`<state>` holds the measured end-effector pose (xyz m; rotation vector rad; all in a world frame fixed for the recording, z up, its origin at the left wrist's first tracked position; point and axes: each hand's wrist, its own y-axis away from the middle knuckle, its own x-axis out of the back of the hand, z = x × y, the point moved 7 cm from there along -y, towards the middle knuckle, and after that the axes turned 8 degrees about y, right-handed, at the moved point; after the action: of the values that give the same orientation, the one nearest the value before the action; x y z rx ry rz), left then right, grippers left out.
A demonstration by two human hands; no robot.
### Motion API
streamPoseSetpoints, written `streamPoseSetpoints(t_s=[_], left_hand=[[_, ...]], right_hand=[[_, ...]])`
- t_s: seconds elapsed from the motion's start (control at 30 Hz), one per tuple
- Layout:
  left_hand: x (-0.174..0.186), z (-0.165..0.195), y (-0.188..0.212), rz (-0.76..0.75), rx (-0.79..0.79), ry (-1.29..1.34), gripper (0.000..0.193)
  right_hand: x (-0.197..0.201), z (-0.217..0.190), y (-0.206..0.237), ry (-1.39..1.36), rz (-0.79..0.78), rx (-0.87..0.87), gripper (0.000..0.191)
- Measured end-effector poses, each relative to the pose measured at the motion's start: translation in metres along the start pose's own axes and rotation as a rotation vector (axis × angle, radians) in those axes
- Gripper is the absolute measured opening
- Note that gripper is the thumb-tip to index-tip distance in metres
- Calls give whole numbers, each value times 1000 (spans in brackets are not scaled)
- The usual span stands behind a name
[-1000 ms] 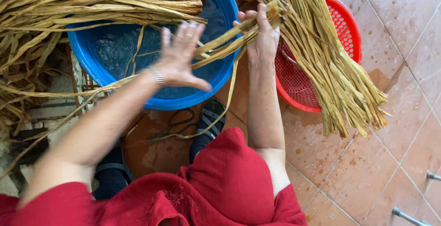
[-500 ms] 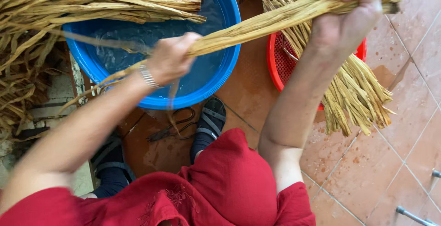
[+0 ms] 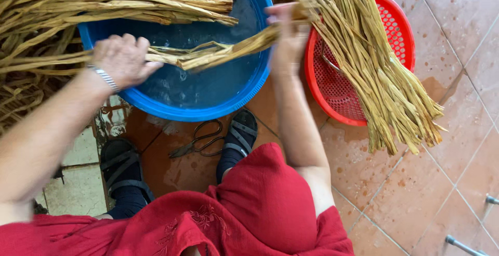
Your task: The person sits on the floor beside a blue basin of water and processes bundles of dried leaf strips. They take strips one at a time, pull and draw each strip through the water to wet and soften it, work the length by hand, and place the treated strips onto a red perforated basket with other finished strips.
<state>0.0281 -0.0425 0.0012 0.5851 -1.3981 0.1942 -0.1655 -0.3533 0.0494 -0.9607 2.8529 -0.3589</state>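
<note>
At the far left a heap of dried leaves (image 3: 104, 1) lies across the rim of a blue basin (image 3: 208, 108) with water in it. The left hand (image 3: 122, 58) is closed loosely around one end of a wet leaf strip (image 3: 218, 53), which stretches over the water to the right hand (image 3: 288, 40); that hand grips the other end, though motion blur hides how tightly its fingers close. Below the basin, scissors (image 3: 200, 139) lie on the wet floor tiles (image 3: 442, 183) between two sandalled feet. To the right, a red basket (image 3: 358, 100) carries a long bundle of leaves (image 3: 374, 79) spilling past its rim. The strip looks slippery and could slide free of either hand, and the puddled tiles near the feet could cause a slip.
</note>
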Motion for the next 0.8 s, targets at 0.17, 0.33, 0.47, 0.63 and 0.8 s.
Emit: streamPoseSetpoints(t_s=[0.17,0.33,0.47,0.63,0.8], left_hand=[[-72,16,-37,-164,55,-29,32],[-125,33,-56,-401,48,-115,35],[-114,13,-55,-329,77,140,36],[-79,6,-26,-350,70,330,39],[-51,-2,-11,-275,38,57,30]], right_hand=[[-43,91,31,424,-316,-167,20],[-54,122,48,571,-551,-115,27],[-20,82,7,616,-333,66,27],[60,14,-44,1093,62,327,34],[133,12,-53,583,194,4,39]])
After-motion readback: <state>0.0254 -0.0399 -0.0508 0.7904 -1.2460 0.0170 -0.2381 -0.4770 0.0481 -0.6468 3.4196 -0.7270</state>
